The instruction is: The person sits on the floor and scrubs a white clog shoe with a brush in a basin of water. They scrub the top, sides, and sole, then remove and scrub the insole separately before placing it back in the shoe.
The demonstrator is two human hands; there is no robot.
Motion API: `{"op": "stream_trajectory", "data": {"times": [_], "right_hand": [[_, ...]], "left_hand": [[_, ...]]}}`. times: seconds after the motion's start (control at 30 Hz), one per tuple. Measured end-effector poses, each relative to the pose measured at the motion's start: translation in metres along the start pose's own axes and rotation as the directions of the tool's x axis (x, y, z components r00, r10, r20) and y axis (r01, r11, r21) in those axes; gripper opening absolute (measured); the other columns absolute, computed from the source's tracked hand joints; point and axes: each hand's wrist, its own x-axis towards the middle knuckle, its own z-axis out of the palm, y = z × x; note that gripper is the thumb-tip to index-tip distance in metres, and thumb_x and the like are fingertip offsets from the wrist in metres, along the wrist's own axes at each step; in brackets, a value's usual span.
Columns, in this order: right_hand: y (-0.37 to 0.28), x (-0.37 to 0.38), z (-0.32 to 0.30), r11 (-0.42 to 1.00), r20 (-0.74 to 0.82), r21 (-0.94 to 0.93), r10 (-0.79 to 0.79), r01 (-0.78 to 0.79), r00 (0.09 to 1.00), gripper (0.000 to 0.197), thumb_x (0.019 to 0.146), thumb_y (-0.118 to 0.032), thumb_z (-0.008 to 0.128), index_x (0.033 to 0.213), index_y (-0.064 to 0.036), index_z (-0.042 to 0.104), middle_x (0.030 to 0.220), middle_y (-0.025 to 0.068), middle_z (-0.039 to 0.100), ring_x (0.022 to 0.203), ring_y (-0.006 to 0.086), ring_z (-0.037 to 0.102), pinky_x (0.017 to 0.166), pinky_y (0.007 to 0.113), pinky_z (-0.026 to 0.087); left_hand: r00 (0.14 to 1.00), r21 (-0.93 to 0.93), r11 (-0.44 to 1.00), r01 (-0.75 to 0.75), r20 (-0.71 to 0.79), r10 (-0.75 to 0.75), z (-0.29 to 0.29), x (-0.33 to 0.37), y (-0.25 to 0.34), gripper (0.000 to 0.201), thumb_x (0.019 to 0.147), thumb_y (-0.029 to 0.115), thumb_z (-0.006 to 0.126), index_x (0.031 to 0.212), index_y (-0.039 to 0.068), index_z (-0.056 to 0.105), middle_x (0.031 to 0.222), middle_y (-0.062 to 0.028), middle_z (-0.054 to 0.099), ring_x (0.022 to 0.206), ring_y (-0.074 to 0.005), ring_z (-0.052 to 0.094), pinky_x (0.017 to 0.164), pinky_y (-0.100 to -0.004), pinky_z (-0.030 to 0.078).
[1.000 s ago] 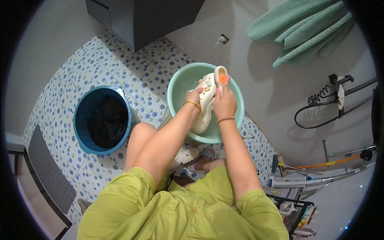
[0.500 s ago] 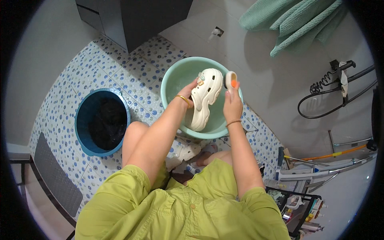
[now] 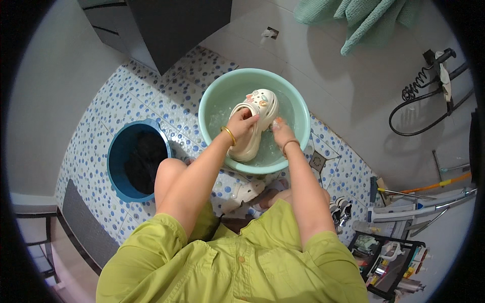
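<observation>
Clog (image 3: 255, 123), cream-white with small coloured charms on its upper, is held inside the pale green basin (image 3: 212, 98), tilted with its toe pointing away from the person and its heel low toward the near wall. Left hand (image 3: 241, 122) is clamped over the clog's heel strap and side, fingers curled round it, a gold bangle at the wrist. Right hand (image 3: 281, 132) sits just beside the clog on its right, fingers closed together and dipped at the water; an orange-tipped item shows at the fingertips, and what it is cannot be told. Nearest the camera, the person's lime-green shirt (image 3: 227, 262) fills the lower field, with both forearms and a bare knee rising toward the basin and screening part of its near rim. A second cream clog (image 3: 246, 192) lies on the floor between the knees, just below the basin. The basin holds shallow clear water. To the left, well apart, stands a dark blue bucket (image 3: 117, 174) with dark contents that cannot be made out. The floor is white tile with blue dots (image 3: 101, 116). At lower right an open black tray (image 3: 389, 262) holds assorted small items, too small to identify. Farther off, a dark cabinet (image 3: 172, 25) stands at top centre, green towels (image 3: 374, 17) hang at top right, and a black hose loop (image 3: 429, 108) hangs on the wall.
</observation>
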Motion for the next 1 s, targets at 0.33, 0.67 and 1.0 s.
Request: {"op": "stream_trajectory", "data": {"times": [0.33,0.67,1.0], "right_hand": [[-0.031,-0.11,0.008,0.912,-0.19,-0.084,-0.41,0.401,0.892,0.062,0.089,-0.024,0.043,0.14,-0.0096,0.012,0.085,0.0236,0.054,0.065,0.0416,0.057,0.062,0.046,0.047],[-0.051,-0.023,0.004,0.947,-0.302,-0.188,-0.308,0.261,0.902,0.055,0.088,-0.024,0.043,0.139,-0.0149,0.023,0.077,0.0221,0.055,0.067,0.038,0.057,0.063,0.046,0.046],[-0.068,-0.048,0.004,0.906,-0.097,-0.307,-0.335,0.292,0.937,0.054,0.088,-0.025,0.043,0.139,-0.0215,0.023,0.086,0.0214,0.056,0.071,0.0372,0.06,0.063,0.044,0.049]], "left_hand": [[0.793,-0.002,0.973,0.229,-0.58,-0.188,-0.006,0.024,-0.023,0.047,0.086,0.033,0.039,0.09,-0.009,0.059,0.084,-0.0179,0.062,0.077,-0.0231,0.057,0.075,-0.0336,0.042],[0.852,0.356,0.903,0.239,-0.524,-0.019,-0.012,0.024,-0.032,0.051,0.085,0.041,0.046,0.085,-0.009,0.06,0.087,-0.0303,0.058,0.087,-0.0425,0.056,0.079,-0.0434,0.042],[0.83,0.218,0.913,0.346,-0.525,-0.189,-0.01,0.027,-0.036,0.055,0.082,0.043,0.048,0.083,-0.011,0.06,0.074,-0.0241,0.06,0.07,-0.0316,0.06,0.066,-0.0372,0.046]]}}
